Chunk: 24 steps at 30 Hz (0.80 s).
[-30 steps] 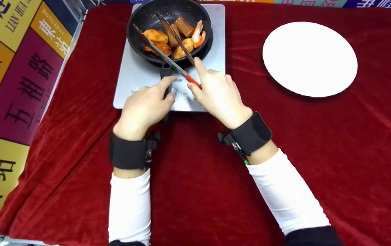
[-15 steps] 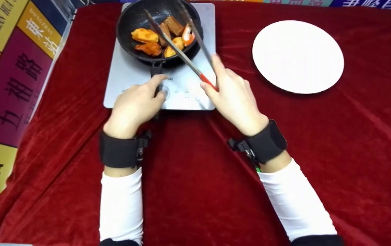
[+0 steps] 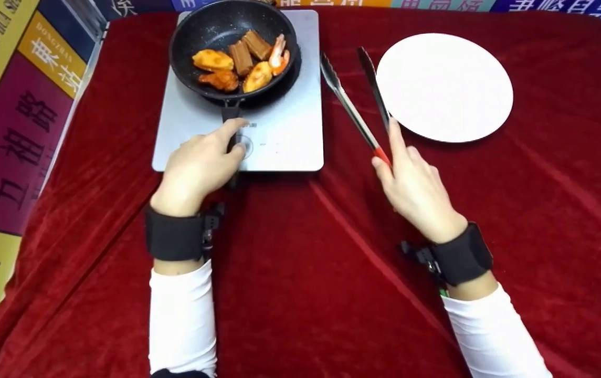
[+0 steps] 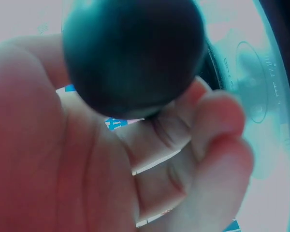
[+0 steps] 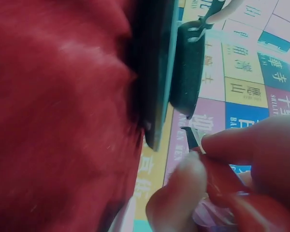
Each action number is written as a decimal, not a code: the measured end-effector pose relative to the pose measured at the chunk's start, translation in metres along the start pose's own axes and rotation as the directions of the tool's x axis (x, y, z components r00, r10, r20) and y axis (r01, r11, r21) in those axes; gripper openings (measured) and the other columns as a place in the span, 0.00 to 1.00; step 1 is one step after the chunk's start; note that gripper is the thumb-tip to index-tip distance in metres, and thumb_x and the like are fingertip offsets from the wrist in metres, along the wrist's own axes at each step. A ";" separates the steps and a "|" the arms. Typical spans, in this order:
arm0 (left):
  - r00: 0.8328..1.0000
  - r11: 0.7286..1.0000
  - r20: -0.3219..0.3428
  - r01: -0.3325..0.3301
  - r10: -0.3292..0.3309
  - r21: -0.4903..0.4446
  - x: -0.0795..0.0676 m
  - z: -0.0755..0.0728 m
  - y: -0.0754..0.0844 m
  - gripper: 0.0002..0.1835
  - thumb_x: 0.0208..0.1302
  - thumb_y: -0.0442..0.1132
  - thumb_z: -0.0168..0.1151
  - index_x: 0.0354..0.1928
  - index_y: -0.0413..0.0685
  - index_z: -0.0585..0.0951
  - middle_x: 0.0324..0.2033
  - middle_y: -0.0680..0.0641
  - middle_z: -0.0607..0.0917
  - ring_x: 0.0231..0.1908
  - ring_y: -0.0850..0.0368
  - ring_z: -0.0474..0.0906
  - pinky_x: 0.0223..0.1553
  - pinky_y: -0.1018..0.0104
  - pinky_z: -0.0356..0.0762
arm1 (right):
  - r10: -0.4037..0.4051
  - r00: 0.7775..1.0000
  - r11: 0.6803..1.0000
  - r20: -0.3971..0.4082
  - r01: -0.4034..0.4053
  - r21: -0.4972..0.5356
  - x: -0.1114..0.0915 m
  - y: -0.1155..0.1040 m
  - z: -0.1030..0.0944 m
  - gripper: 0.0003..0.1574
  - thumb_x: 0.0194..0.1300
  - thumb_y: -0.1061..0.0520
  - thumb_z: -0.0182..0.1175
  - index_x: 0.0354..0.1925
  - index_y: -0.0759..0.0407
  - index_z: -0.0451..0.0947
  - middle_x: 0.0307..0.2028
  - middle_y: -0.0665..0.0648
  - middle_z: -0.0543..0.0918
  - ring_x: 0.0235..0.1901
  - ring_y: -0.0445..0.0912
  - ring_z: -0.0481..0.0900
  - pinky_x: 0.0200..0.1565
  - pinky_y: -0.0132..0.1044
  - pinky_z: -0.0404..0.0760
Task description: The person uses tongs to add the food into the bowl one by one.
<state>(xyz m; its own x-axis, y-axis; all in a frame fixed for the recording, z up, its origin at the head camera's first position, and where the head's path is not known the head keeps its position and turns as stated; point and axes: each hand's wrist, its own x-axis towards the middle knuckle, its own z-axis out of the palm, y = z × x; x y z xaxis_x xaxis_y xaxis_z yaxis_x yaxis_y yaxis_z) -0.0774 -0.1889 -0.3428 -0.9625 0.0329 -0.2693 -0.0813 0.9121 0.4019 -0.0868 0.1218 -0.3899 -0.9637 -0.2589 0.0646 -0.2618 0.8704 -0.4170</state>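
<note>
My left hand (image 3: 198,163) grips the black handle (image 3: 230,111) of a frying pan (image 3: 198,39). In the left wrist view the rounded handle end (image 4: 135,58) shows above its curled fingers. The pan contains two yellow pieces (image 3: 213,60), a reddish-brown piece (image 3: 220,80), two ridged brown blocks (image 3: 241,58) and a shrimp (image 3: 279,55). My right hand (image 3: 418,189) holds metal tongs (image 3: 354,113) by their red grips (image 5: 222,179). The tongs' arms are spread with nothing between them, and their right arm overlaps the plate's left edge in the head view.
The pan stands on a silver induction cooktop (image 3: 290,136) at the back left. A round white plate (image 3: 444,86) lies to its right. Red velvet cloth (image 3: 310,273) covers the table. Printed sign panels (image 3: 22,115) stand along the left and back edges.
My right hand has carried the tongs out of the pan, rightward and nearer to me, beside the plate. The food stays in the pan. My left hand keeps its hold on the handle.
</note>
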 end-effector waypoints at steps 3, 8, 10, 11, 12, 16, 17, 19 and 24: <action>1.000 1.000 -0.004 -0.002 0.002 0.001 0.000 -0.001 -0.002 0.24 0.65 0.53 0.41 0.64 0.70 0.59 0.54 0.42 0.73 0.49 0.41 0.71 0.45 0.42 0.65 | 0.012 1.000 0.999 0.014 -0.012 -0.033 -0.010 0.005 0.003 0.41 0.67 0.45 0.44 0.70 0.49 0.38 0.33 0.65 0.72 0.25 0.60 0.72 0.31 0.53 0.70; 1.000 1.000 -0.023 0.002 -0.001 0.010 0.000 -0.004 -0.006 0.24 0.65 0.51 0.41 0.64 0.69 0.60 0.53 0.40 0.74 0.48 0.39 0.72 0.43 0.42 0.65 | 0.029 0.998 0.997 0.050 -0.026 -0.068 -0.023 0.010 0.011 0.41 0.66 0.45 0.45 0.70 0.50 0.39 0.33 0.65 0.72 0.22 0.60 0.72 0.26 0.52 0.71; 1.000 1.000 -0.024 0.004 -0.003 0.012 0.000 -0.004 -0.007 0.24 0.65 0.51 0.41 0.64 0.69 0.60 0.53 0.39 0.74 0.47 0.39 0.72 0.42 0.42 0.65 | 0.028 0.998 0.996 0.061 -0.023 -0.083 -0.028 0.012 0.015 0.41 0.65 0.46 0.47 0.69 0.53 0.41 0.34 0.66 0.72 0.21 0.61 0.73 0.26 0.53 0.71; 1.000 1.000 -0.027 0.003 -0.003 0.012 0.001 -0.004 -0.007 0.24 0.65 0.51 0.41 0.64 0.68 0.60 0.53 0.39 0.74 0.47 0.38 0.72 0.42 0.42 0.65 | 0.022 0.998 0.995 0.062 -0.016 -0.097 -0.030 0.013 0.016 0.42 0.64 0.46 0.48 0.69 0.55 0.42 0.33 0.66 0.73 0.21 0.61 0.73 0.25 0.53 0.71; 1.000 1.000 -0.029 0.003 -0.002 0.012 0.001 -0.004 -0.008 0.24 0.65 0.51 0.41 0.64 0.68 0.60 0.53 0.39 0.73 0.47 0.38 0.72 0.43 0.42 0.65 | 0.013 0.998 0.993 0.062 -0.006 -0.115 -0.032 0.013 0.018 0.42 0.64 0.46 0.49 0.69 0.57 0.44 0.32 0.66 0.74 0.20 0.61 0.73 0.24 0.53 0.72; 0.999 1.000 -0.043 0.025 -0.024 0.017 -0.001 -0.001 -0.009 0.24 0.65 0.52 0.40 0.64 0.69 0.60 0.53 0.39 0.73 0.47 0.39 0.72 0.42 0.42 0.66 | -0.026 0.996 0.978 0.081 0.042 -0.203 -0.038 0.014 0.021 0.45 0.59 0.43 0.55 0.66 0.61 0.51 0.26 0.63 0.76 0.18 0.59 0.74 0.19 0.50 0.71; 0.998 0.999 -0.054 0.035 -0.034 0.021 -0.002 0.001 -0.010 0.24 0.65 0.52 0.41 0.64 0.69 0.61 0.53 0.40 0.74 0.47 0.39 0.72 0.41 0.42 0.66 | -0.032 0.995 0.974 0.096 0.052 -0.221 -0.039 0.014 0.020 0.46 0.57 0.42 0.56 0.66 0.61 0.52 0.24 0.62 0.76 0.18 0.59 0.74 0.18 0.50 0.70; 0.995 0.998 -0.080 0.057 -0.054 0.033 -0.005 0.004 -0.009 0.23 0.65 0.52 0.41 0.63 0.70 0.62 0.53 0.40 0.74 0.46 0.39 0.73 0.38 0.42 0.67 | -0.035 0.991 0.968 0.132 0.066 -0.242 -0.039 0.013 0.018 0.47 0.56 0.38 0.57 0.65 0.60 0.54 0.24 0.60 0.77 0.18 0.57 0.74 0.17 0.49 0.70; 0.988 0.997 -0.142 0.069 -0.062 0.045 -0.011 0.006 -0.004 0.23 0.65 0.53 0.41 0.63 0.67 0.64 0.51 0.42 0.76 0.44 0.40 0.74 0.37 0.42 0.68 | -0.012 0.988 0.969 0.155 0.050 -0.241 -0.034 0.012 0.007 0.46 0.56 0.32 0.52 0.64 0.55 0.58 0.31 0.62 0.77 0.22 0.60 0.75 0.20 0.52 0.71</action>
<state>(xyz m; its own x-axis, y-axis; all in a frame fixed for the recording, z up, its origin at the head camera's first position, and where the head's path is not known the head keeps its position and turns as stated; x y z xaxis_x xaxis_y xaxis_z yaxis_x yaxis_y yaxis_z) -0.0651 -0.1905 -0.3465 -0.9827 -0.0821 -0.1663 -0.1356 0.9297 0.3425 -0.0573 0.1380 -0.4033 -0.9409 -0.3312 -0.0714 -0.3141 0.9317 -0.1823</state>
